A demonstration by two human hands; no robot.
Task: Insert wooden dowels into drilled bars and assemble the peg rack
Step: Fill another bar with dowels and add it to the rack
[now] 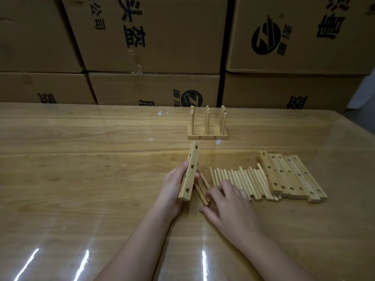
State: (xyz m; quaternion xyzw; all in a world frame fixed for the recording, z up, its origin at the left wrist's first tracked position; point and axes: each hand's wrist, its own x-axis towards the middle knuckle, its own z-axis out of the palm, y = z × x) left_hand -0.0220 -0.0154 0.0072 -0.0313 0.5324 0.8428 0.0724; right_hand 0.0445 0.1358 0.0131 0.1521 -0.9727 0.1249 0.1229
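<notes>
Left hand (172,185) gripping drilled bar (189,171) on edge over worktop (81,159), fingers wrapping round its near half. Right hand (227,201) reaching over row of dowels (243,181), fingers curling onto them (grip on any one unclear). Spare bars (292,177) lying just right of dowels; finished rack (207,126) standing beyond, before cardboard boxes (154,37).

glossy wooden table (91,159), finished peg rack (207,126), loose dowels (243,180), drilled bars (292,175)

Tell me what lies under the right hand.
The right hand covers the near ends of several dowels lying in a row on the table. Their far ends show beyond the fingers. Whether the fingers pinch one is hidden.
</notes>
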